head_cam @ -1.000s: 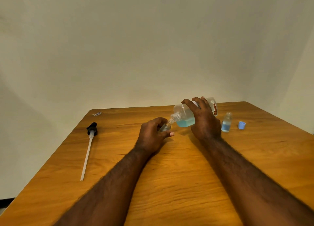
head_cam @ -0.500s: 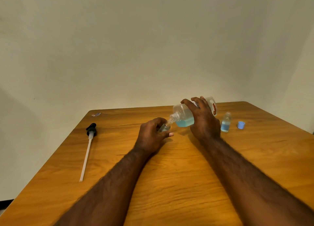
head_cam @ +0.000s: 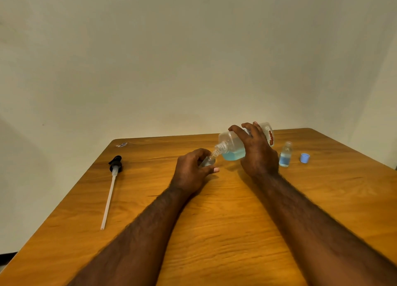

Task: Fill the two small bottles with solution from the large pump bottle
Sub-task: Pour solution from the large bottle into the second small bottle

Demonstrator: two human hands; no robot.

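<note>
While the right hand [head_cam: 258, 154] grips the large bottle [head_cam: 231, 145], tipped with its neck at a small bottle [head_cam: 207, 161], the left hand [head_cam: 191, 169] curls round that small bottle, hiding most of it, so its fill level is unreadable. The second small bottle [head_cam: 285, 154] stands on the desk [head_cam: 225, 221], holding blue liquid, beside a blue cap [head_cam: 304, 158].

Plain off-white back wall [head_cam: 193, 60], bare. I see a 2nd wall [head_cam: 384, 105] meeting it at right. Wooden worktop [head_cam: 214, 232], orange-brown grain, far edge near the back wall. Soft light, faint shadow at left. Dark strip [head_cam: 7, 256] low left, unclear.
</note>
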